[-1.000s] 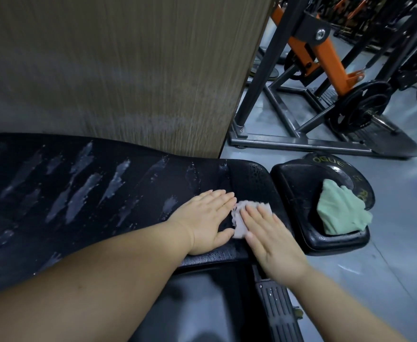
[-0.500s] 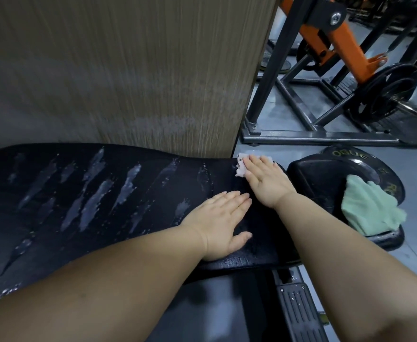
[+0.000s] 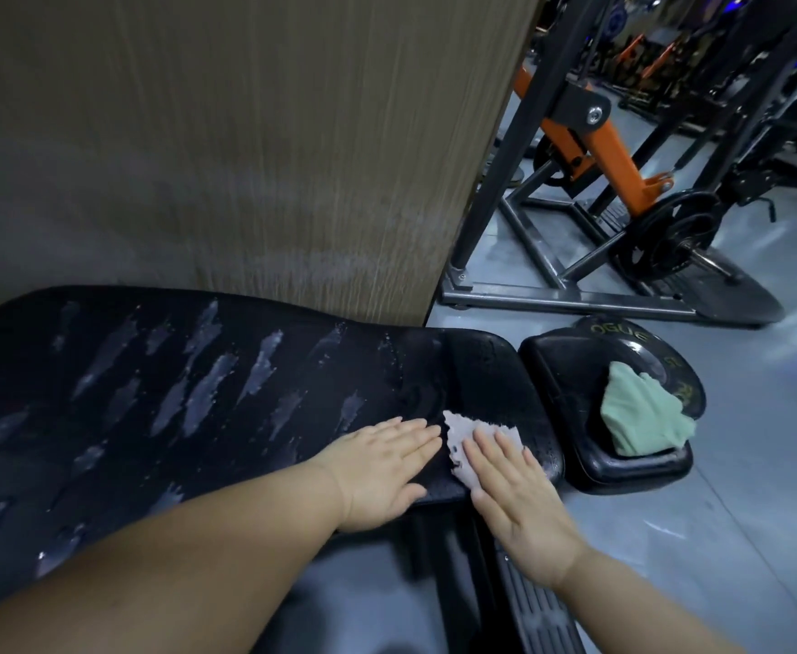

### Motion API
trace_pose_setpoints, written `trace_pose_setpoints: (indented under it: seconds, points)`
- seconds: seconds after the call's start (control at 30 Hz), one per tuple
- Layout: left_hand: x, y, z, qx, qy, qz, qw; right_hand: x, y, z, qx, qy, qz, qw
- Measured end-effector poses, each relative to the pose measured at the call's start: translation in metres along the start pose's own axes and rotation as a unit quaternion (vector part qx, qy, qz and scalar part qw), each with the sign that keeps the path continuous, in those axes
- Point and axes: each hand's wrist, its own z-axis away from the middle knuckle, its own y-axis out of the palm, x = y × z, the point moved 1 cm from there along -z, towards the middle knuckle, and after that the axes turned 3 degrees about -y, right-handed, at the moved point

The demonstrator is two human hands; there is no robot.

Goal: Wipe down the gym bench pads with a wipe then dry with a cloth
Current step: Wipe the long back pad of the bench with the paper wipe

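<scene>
long pad [image 3: 198, 394] is found streaked with wet marks. left hand [image 3: 382, 469] is laid flat on it near the right end, fingers straight and close together, nothing held. right hand [image 3: 514, 502] is pressed flat on the wipe [image 3: 458, 434], fingers straight and slightly apart. the wipe is spread at the pad's near right edge, just beside the left fingertips. green cloth [image 3: 642, 413] is left bunched on the small pad [image 3: 571, 384], apart from both hands. on the plate [image 3: 623, 330] behind it, yellow letters "ogue" are read; other lettering is too blurred.
</scene>
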Motion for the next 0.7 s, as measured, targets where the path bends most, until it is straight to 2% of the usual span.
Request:
trace_pose_setpoints:
  seconds: [0.23, 0.47, 0.7]
  points:
    - [0.007, 0.003, 0.018, 0.002, 0.033, 0.012, 0.999, 0.011, -0.002, 0.003, 0.025, -0.021, 0.019, 0.999]
    - [0.01, 0.011, 0.015, -0.016, 0.034, 0.016, 0.999, 0.012, -0.011, -0.045, -0.003, -0.024, 0.04, 0.999]
    - [0.013, 0.016, 0.01, -0.02, 0.037, -0.001, 0.999, 0.015, -0.032, -0.101, 0.003, 0.0, 0.065, 0.998]
